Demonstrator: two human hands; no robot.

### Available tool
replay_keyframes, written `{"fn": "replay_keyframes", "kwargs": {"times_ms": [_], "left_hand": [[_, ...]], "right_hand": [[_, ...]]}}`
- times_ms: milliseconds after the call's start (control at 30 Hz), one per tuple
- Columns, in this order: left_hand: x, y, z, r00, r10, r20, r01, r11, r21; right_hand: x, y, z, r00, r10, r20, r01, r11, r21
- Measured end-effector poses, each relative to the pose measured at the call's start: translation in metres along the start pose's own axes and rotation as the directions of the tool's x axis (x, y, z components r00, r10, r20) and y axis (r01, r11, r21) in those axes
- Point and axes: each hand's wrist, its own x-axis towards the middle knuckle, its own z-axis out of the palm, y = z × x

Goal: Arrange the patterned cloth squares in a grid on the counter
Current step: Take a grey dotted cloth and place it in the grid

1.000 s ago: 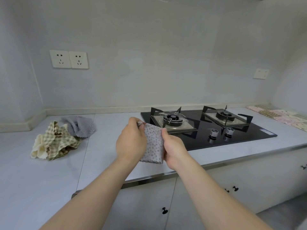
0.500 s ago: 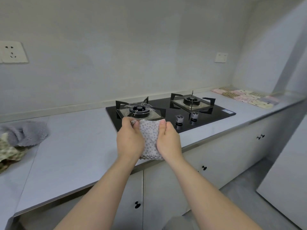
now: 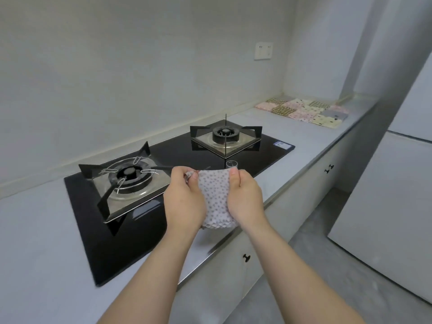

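I hold a pale grey dotted cloth square [image 3: 215, 197] upright in front of me, above the front edge of the stove. My left hand [image 3: 184, 199] pinches its upper left corner and my right hand [image 3: 245, 195] grips its right edge. Far off at the right end of the counter [image 3: 42, 242], several patterned cloth squares [image 3: 304, 109] lie flat side by side in a grid of pink, cream, green-checked and grey pieces.
A black glass gas stove [image 3: 145, 206] with two burners lies under and behind my hands, its knob [image 3: 232, 163] just beyond the cloth. Cabinet doors with black knobs [image 3: 246, 257] run below the counter. A white fridge [image 3: 385, 218] stands at the right across a narrow floor strip.
The view has swung right along the counter: the crumpled cloth pile at the left has left the frame and the laid-out grid is nearer. Both hands keep holding the dotted square.
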Motion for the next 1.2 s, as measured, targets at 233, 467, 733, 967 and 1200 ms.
{"fn": "replay_keyframes", "kwargs": {"times_ms": [233, 467, 733, 967, 1200], "left_hand": [[0.027, 0.147, 0.045, 0.979, -0.039, 0.198, 0.04, 0.999, -0.002], [0.014, 0.299, 0.103, 0.932, -0.069, 0.357, 0.078, 0.997, -0.012], [-0.01, 0.357, 0.203, 0.883, 0.044, 0.468, -0.024, 0.998, -0.049], [0.005, 0.354, 0.269, 0.85, 0.01, 0.526, 0.015, 0.999, -0.044], [0.074, 0.314, 0.355, 0.865, -0.057, 0.499, 0.069, 0.998, -0.006]], "right_hand": [[0.062, -0.061, -0.123, 0.989, 0.116, -0.091, -0.121, 0.992, -0.046], [0.1, -0.102, -0.276, 0.96, 0.241, -0.143, -0.253, 0.965, -0.073], [0.135, -0.061, -0.374, 0.905, 0.313, -0.289, -0.338, 0.94, -0.041], [0.179, -0.018, -0.389, 0.881, 0.368, -0.297, -0.398, 0.916, -0.048], [0.283, 0.024, -0.365, 0.915, 0.355, -0.191, -0.383, 0.914, -0.135]]}}
